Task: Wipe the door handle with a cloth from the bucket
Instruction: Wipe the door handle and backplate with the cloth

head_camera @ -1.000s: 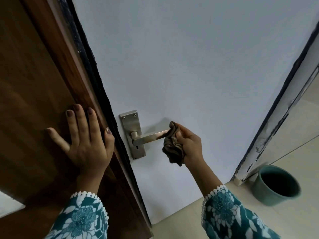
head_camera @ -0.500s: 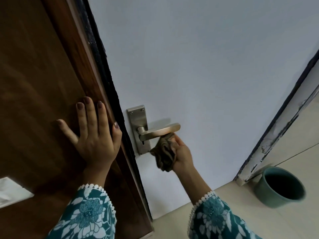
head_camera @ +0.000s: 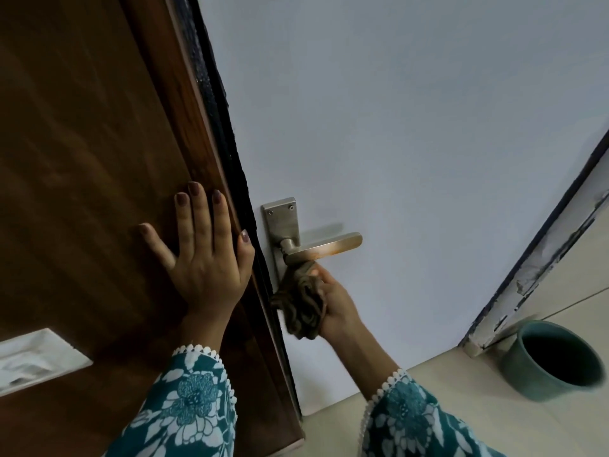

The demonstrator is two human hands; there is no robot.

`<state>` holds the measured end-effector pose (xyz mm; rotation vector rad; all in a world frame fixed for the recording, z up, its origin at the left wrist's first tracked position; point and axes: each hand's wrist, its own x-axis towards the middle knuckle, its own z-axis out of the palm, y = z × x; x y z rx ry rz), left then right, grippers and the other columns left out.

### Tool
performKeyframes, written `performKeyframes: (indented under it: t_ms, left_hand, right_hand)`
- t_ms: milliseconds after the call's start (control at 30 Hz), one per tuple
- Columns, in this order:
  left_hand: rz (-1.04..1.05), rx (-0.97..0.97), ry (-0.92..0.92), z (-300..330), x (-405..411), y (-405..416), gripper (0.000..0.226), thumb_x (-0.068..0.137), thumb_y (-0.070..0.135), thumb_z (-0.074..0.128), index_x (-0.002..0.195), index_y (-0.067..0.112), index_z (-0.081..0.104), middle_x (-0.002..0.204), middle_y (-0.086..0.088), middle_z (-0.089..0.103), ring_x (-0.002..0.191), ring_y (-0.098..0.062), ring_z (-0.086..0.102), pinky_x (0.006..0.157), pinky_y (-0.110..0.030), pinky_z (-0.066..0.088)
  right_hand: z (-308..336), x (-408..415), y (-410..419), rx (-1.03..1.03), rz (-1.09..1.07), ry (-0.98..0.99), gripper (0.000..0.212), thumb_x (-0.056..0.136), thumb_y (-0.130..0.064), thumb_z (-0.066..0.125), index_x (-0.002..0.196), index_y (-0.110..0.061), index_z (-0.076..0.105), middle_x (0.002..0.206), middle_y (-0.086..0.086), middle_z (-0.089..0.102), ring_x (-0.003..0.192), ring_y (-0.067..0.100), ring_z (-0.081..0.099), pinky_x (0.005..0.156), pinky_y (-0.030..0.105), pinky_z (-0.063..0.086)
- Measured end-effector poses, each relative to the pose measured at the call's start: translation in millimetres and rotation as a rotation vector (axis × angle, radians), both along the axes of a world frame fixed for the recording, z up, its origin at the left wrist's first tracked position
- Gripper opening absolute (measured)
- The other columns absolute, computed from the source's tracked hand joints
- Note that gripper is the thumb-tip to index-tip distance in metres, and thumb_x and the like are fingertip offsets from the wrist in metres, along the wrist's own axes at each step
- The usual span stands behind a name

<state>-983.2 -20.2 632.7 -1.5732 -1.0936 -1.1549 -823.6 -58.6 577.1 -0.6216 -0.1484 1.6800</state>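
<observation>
A metal lever door handle (head_camera: pixel 324 246) on a rectangular backplate (head_camera: pixel 281 218) is fixed near the edge of the white door (head_camera: pixel 412 127). My right hand (head_camera: pixel 336 303) is shut on a bunched brown cloth (head_camera: pixel 301 300), pressed against the lower backplate just under the root of the lever. My left hand (head_camera: pixel 206 255) lies flat with fingers spread on the brown wooden door face (head_camera: pixel 82 159), beside the door's edge. A teal bucket (head_camera: pixel 557 361) stands on the floor at the lower right; its inside looks dark.
A chipped white door frame (head_camera: pixel 540 268) runs diagonally at the right, just above the bucket. Beige floor tiles (head_camera: pixel 461 407) lie below. A white plate (head_camera: pixel 36 357) is set into the wooden door at the lower left.
My right hand with the cloth has slid from the lever's free end down and left, to under the lever at the backplate. My left hand stays flat on the wood.
</observation>
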Motion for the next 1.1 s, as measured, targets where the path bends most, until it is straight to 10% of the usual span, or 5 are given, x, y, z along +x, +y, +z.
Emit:
performKeyframes:
  t_ms: [333, 467, 567, 800, 1100]
  left_hand:
    - [0.001, -0.009, 0.007, -1.4, -0.4, 0.1, 0.060, 0.098, 0.029, 0.039, 0.151, 0.011, 0.017, 0.154, -0.005, 0.018, 0.147, -0.021, 0.008, 0.113, -0.056, -0.002]
    - [0.008, -0.007, 0.005, -1.3, -0.5, -0.6, 0.060, 0.098, 0.029, 0.039, 0.151, 0.011, 0.017, 0.153, -0.005, 0.019, 0.147, -0.021, 0.008, 0.113, -0.056, -0.002]
    - [0.002, -0.013, 0.002, -1.5, -0.6, -1.5, 0.060, 0.098, 0.029, 0.039, 0.151, 0.011, 0.016, 0.153, -0.005, 0.019, 0.147, -0.021, 0.008, 0.113, -0.056, -0.001]
    - [0.008, -0.013, 0.001, -1.7, -0.7, -0.4, 0.061, 0.098, 0.030, 0.040, 0.151, 0.011, 0.017, 0.152, -0.010, 0.027, 0.147, -0.021, 0.009, 0.114, -0.056, -0.001]
    - [-0.007, 0.005, 0.005, -0.9, -1.3, -0.4, 0.060, 0.097, 0.029, 0.040, 0.150, 0.010, 0.018, 0.153, -0.005, 0.019, 0.147, -0.021, 0.009, 0.114, -0.055, -0.002]
  right_hand:
    - [0.9, -14.9, 2.8, -0.088, 0.156, 0.149, 0.038, 0.065, -0.006, 0.075, 0.102, -0.009, 0.063, 0.083, 0.007, 0.060, 0.081, 0.019, 0.057, 0.095, 0.030, 0.042]
    - [17.7, -38.0, -7.9, -0.165, 0.169, 0.100, 0.011, 0.087, -0.011, 0.055, 0.088, -0.007, 0.066, 0.084, 0.012, 0.059, 0.079, 0.023, 0.058, 0.069, 0.032, 0.055]
    - [25.8, -40.0, -10.5, -0.174, 0.182, 0.215, 0.050, 0.099, -0.018, 0.041, 0.063, -0.001, 0.072, 0.072, 0.013, 0.061, 0.075, 0.022, 0.055, 0.050, 0.031, 0.057]
    - [17.8, -32.6, -11.3, -0.204, 0.134, 0.297, 0.023, 0.096, -0.013, 0.045, 0.082, -0.002, 0.060, 0.068, 0.012, 0.060, 0.069, 0.021, 0.056, 0.053, 0.031, 0.057]
    - [10.8, -1.3, -21.4, -0.075, 0.135, -0.256, 0.024, 0.090, 0.000, 0.048, 0.086, -0.006, 0.070, 0.080, 0.013, 0.064, 0.070, 0.024, 0.062, 0.075, 0.037, 0.052]
